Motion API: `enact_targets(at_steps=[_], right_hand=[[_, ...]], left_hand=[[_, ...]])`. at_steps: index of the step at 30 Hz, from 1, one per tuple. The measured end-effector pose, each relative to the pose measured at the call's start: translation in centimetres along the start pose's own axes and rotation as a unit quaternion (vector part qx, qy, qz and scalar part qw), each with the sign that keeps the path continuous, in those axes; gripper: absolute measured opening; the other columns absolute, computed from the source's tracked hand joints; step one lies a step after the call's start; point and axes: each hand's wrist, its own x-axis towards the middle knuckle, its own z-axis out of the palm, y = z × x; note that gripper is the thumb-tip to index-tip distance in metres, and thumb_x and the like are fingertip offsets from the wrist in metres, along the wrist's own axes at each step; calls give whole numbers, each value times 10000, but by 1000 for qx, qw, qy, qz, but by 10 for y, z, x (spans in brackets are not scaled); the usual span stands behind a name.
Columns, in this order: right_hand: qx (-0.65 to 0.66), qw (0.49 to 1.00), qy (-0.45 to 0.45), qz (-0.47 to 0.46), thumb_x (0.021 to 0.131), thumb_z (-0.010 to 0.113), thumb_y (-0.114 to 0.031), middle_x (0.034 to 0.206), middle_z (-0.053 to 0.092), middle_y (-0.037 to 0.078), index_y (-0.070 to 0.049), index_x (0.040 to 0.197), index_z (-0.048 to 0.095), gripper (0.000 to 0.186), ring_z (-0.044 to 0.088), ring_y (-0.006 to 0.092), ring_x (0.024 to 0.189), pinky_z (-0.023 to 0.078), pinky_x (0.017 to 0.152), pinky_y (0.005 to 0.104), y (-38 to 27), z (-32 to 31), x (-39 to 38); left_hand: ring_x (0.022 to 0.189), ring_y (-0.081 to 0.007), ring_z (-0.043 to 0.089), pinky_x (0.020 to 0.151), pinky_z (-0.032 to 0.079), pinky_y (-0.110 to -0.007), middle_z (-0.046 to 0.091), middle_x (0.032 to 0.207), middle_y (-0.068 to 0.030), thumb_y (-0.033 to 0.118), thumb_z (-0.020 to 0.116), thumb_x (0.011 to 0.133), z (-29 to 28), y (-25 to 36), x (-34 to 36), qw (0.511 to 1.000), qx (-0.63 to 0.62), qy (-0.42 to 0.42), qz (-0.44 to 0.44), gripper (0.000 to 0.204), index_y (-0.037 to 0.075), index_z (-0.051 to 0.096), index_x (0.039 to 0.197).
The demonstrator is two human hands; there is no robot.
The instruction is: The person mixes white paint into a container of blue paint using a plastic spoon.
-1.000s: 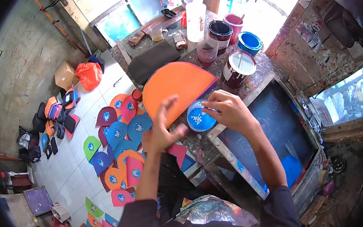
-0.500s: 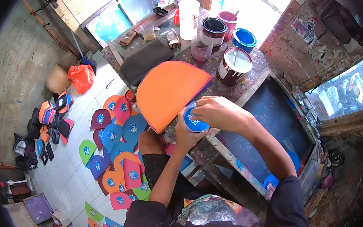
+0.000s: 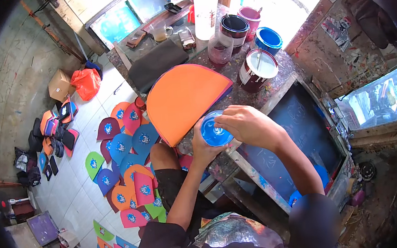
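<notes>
My left hand is wrapped round a small round cup of blue paint, holding it near the table edge. Over the cup's rim, my right hand has its fingers pinched together; whatever they grip is hidden behind them. A pale glossy patch shows on the paint. Just beyond the cup lies a stack of half-round pieces, the top one orange, with darker edges peeking out underneath.
Paint cans, including a white-topped can and a blue tub, stand behind with a white bottle. A framed dark screen lies at right. Printed coloured pieces cover the floor at left, near an orange bag.
My right hand's fingers have shifted slightly over the cup, and more of the blue paint shows. The light patch on the paint looks different. My left hand keeps its hold.
</notes>
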Motion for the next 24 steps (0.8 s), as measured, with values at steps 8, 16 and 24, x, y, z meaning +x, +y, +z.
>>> enact_targets(at_steps=[8, 16, 24], right_hand=[[17, 999, -15, 29, 859, 715, -119, 959, 729, 172, -1, 1066, 739, 239, 720, 352, 953, 584, 879, 439, -8, -6, -2], [42, 998, 31, 35, 927, 662, -117, 963, 725, 197, 7, 1074, 757, 215, 715, 377, 913, 578, 874, 461, -9, -5, -5], [-2, 998, -32, 62, 962, 648, -151, 954, 730, 203, 14, 1050, 757, 216, 720, 384, 905, 581, 849, 462, -11, -6, -4]], left_hand=[[1252, -321, 652, 1065, 535, -428, 622, 1376, -168, 311, 1056, 540, 2, -5, 0, 1000, -5, 8, 17, 1179, 13, 420, 1486], [1239, -338, 653, 1058, 535, -431, 614, 1378, -180, 341, 1062, 529, 3, -8, 1, 999, 0, 8, 42, 1208, 2, 415, 1491], [1272, -334, 629, 1081, 514, -436, 598, 1387, -186, 330, 1063, 529, 4, -8, -1, 1000, -19, 5, 18, 1214, -8, 408, 1493]])
